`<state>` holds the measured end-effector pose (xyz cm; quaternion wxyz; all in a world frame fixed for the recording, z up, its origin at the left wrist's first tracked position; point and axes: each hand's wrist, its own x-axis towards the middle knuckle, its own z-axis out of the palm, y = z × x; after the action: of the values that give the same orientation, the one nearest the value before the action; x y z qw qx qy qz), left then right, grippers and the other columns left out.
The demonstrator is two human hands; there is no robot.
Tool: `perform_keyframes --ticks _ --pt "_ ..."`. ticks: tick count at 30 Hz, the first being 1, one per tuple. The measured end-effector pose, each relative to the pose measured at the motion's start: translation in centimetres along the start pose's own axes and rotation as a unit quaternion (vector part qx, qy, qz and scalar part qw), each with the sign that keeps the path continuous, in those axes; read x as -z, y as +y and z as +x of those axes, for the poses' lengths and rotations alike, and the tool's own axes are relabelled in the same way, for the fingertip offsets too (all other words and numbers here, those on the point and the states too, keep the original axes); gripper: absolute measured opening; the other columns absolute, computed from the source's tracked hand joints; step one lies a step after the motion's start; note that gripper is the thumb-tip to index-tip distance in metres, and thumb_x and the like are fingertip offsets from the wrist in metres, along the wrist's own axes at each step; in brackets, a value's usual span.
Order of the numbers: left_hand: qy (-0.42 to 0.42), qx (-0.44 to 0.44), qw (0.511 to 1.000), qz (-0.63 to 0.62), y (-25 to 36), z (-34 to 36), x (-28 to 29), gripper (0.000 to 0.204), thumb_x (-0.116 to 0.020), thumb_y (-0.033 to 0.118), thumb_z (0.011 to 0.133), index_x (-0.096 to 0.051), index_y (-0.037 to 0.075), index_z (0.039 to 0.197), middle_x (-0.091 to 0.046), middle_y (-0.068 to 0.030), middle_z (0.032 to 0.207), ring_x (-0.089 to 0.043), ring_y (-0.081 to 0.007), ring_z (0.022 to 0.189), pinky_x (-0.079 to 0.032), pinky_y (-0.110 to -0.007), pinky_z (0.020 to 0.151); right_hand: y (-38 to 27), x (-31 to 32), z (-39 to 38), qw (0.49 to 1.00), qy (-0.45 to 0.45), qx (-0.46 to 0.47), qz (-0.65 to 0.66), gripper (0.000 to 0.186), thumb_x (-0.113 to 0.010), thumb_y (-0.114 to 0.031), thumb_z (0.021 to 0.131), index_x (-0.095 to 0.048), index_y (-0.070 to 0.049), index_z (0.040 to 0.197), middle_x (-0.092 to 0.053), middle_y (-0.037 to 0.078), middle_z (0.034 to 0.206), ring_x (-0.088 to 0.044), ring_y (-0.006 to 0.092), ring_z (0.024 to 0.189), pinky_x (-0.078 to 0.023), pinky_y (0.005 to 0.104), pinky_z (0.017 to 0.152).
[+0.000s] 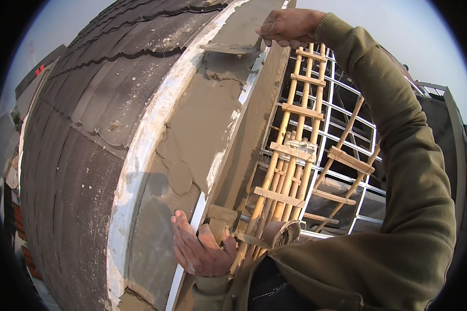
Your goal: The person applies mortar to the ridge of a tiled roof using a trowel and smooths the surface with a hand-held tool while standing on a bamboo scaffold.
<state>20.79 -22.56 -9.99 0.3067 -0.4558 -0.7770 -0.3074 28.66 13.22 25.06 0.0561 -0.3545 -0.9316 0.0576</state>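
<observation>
My right hand (290, 26) is at the far end of a wall top, its fingers closed on a plastering trowel (229, 49) whose handle they hide. The trowel's thin blade stands tilted on wet grey mortar (205, 103), with a small ridge of mortar heaped at its near side. Low in the view my left hand (202, 249) rests on the wall's near edge, fingers apart, across a white straight strip (198, 211). Smoother, darker mortar lies beside its fingertips. Another pale strip (140, 150) borders the mortar on the roof side.
Dark roof tiles (98, 109) slope along the left. Right of the wall, bamboo ladders (290, 150) with wooden rungs lean over a white metal frame (342, 109). A mortar-crusted container (288, 233) and a mortar-covered block (222, 220) are close by my left hand.
</observation>
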Motion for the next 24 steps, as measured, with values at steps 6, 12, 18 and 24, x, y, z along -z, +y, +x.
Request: perform_keyframes --ticks 6,12,18,24 --pt "0.001 -0.003 1.0 0.03 0.0 0.0 0.3 0.046 -0.04 0.047 0.106 -0.056 0.005 0.106 -0.054 -0.0258 0.148 -0.056 -0.0443 0.132 -0.048 -0.052 0.096 -2.4 -1.0 -1.8 0.996 -0.081 -0.008 -0.044 0.049 -0.046 -0.037 0.111 -0.069 0.001 0.09 -0.051 -0.003 0.053 -0.044 0.0025 0.036 -0.038 0.0198 0.031" --pt "0.004 -0.003 0.999 0.041 -0.1 0.0 0.1 0.046 -0.038 0.048 0.107 -0.056 0.006 0.106 -0.054 -0.0253 0.148 -0.058 -0.0434 0.131 -0.049 -0.052 0.095 0.2 -1.5 -4.7 0.987 -0.15 0.063 0.004 0.05 -0.049 -0.04 0.11 -0.071 0.003 0.095 -0.053 0.0 0.055 -0.045 0.0051 0.041 -0.037 0.0218 0.035" --pt "0.008 -0.011 0.999 0.037 0.1 0.2 0.3 0.046 -0.038 0.048 0.107 -0.055 0.006 0.107 -0.054 -0.0255 0.147 -0.058 -0.0434 0.13 -0.049 -0.052 0.095 5.8 -6.2 -2.1 0.931 0.018 0.334 -0.146 0.039 -0.043 -0.021 0.112 -0.066 0.007 0.097 -0.057 0.002 0.065 -0.053 0.012 0.046 -0.051 0.0296 0.044" --pt "0.014 -0.011 0.999 0.026 -0.1 0.0 -0.1 0.045 -0.039 0.047 0.107 -0.055 0.005 0.107 -0.054 -0.0268 0.147 -0.058 -0.0448 0.13 -0.049 -0.053 0.095 1.4 -3.2 -6.9 0.939 -0.049 0.288 -0.181 0.043 -0.051 -0.026 0.11 -0.07 0.005 0.086 -0.062 0.005 0.065 -0.056 0.015 0.048 -0.051 0.0323 0.046"
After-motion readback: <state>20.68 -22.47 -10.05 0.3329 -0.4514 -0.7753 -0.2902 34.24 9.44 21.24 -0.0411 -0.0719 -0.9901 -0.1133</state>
